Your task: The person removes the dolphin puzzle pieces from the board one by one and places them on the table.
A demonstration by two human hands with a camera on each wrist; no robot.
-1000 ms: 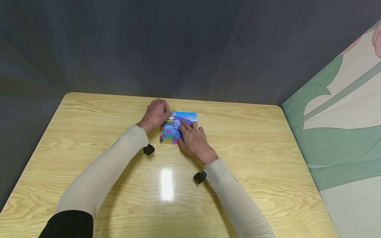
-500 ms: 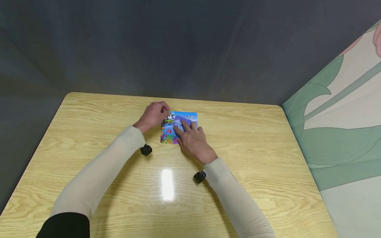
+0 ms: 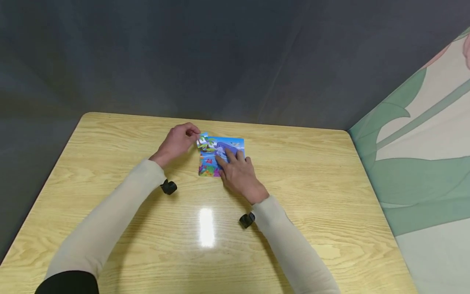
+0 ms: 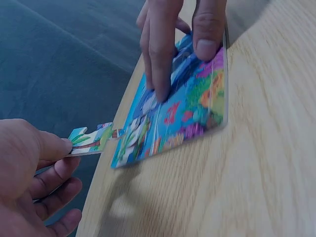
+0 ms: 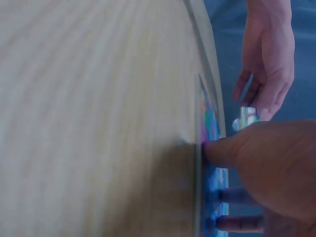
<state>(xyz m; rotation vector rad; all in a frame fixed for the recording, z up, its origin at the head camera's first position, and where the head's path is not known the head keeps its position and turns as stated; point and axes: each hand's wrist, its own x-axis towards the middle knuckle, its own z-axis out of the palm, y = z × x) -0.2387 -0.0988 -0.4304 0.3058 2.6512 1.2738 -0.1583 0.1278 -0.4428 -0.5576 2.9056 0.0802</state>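
My left hand pinches a jigsaw piece between thumb and forefinger. The piece shows a palm tree, and it is raised at the far left corner of a picture puzzle. That puzzle is a flat, bright sheet with a sea scene: a purple-blue animal, a red crab and coral. My right hand rests on its right half with fingers spread, covering part of the picture. In the right wrist view, the thumb and fingertips press on the puzzle, seen almost edge-on.
The light wooden table carries the puzzle near its far edge. Behind rises a dark grey cloth, and a patterned curtain hangs along the right side. A bright light reflection lies on the tabletop before the hands.
My left hand has moved leftward from the puzzle's far left corner, and the jigsaw piece it pinches now sticks out past the edge. The right hand stays nearly in place.
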